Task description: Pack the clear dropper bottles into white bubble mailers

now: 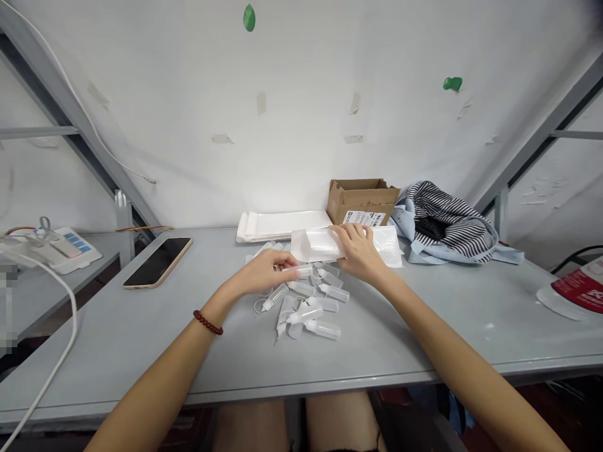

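Observation:
Several small clear plastic squeeze bottles [313, 307] with pointed white caps lie in a loose heap on the grey table [141, 326]. My left hand [264, 271], a dark red bead bracelet on its wrist, is closed around one small bottle [301, 270] at the heap's far edge. My right hand [360, 251] grips a clear plastic bag [313, 243] from its right side, fingers curled over it. The bottle's end sits near the bag's lower edge.
A stack of white bags [277, 225] lies behind the heap, beside an open cardboard box [362, 199]. Striped and light blue clothing [447, 226] is at the right. A phone [157, 262] lies at the left. A white cable [56, 358] and power strip [56, 248] sit far left.

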Motion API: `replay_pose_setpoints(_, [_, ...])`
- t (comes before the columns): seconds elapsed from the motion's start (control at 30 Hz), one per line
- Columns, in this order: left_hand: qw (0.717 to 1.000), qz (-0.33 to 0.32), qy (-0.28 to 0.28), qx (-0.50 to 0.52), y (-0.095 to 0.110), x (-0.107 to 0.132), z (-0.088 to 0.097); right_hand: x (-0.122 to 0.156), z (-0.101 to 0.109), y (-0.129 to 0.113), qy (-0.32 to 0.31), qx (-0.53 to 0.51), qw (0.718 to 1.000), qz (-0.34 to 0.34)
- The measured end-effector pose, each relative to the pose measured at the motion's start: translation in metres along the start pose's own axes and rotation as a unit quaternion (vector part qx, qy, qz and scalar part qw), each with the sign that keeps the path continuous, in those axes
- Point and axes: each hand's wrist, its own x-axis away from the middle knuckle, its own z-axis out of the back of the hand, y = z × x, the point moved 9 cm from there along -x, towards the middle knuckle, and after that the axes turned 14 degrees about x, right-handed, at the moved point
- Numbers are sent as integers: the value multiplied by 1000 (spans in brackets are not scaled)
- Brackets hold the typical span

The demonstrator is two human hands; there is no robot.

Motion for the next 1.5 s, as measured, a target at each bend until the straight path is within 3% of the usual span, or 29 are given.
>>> replay_pose_setpoints(0.13, [992,-14,123,25,0,-1,27,1,-2,-3,-5,-4,1000,9])
replay_pose_setpoints(0.23, [982,-61,181,-1,3,-1,33,2,-3,-11,-14,-19,999,23])
replay_pose_setpoints(0.37, [980,-83,180,9,3,-1,26,3,-4,-23,-28,-57,997,38])
replay_pose_setpoints(0.53, [990,-55,130,15,5,0,18,4,-5,-24,-43,-82,995,27])
replay_pose_setpoints(0.67, [983,-65,172,8,15,6,29,3,-9,-18,-57,-77,995,7])
replay_pose_setpoints(0.73, [989,-60,135,-2,19,6,23,2,-11,-14,-60,-71,996,-7])
replay_pose_setpoints(0.8, [999,-34,14,-29,19,5,-1,2,-13,-9,-62,-64,996,-20])
replay_pose_setpoints(0.9, [983,13,-162,-86,11,13,-39,1,-14,-4,-64,-55,996,-32])
replay_pose_setpoints(0.97, [972,36,-201,-114,3,17,-51,1,-15,-2,-67,-51,996,-36])
replay_pose_setpoints(1.1, [967,53,-209,-139,-7,17,-59,2,-17,-2,-73,-50,995,-36])
replay_pose_setpoints(1.2, [976,47,-191,-90,-4,15,-54,2,-18,-3,-73,-50,995,-35])
replay_pose_setpoints(1.3, [989,21,-142,25,9,11,-38,2,-19,-3,-78,-47,995,-34])
replay_pose_setpoints(1.4, [989,26,-40,142,9,5,-9,2,-20,-3,-83,-48,995,-33])
replay_pose_setpoints(1.5, [982,65,70,161,-4,2,18,2,-18,-5,-73,-50,996,-28])
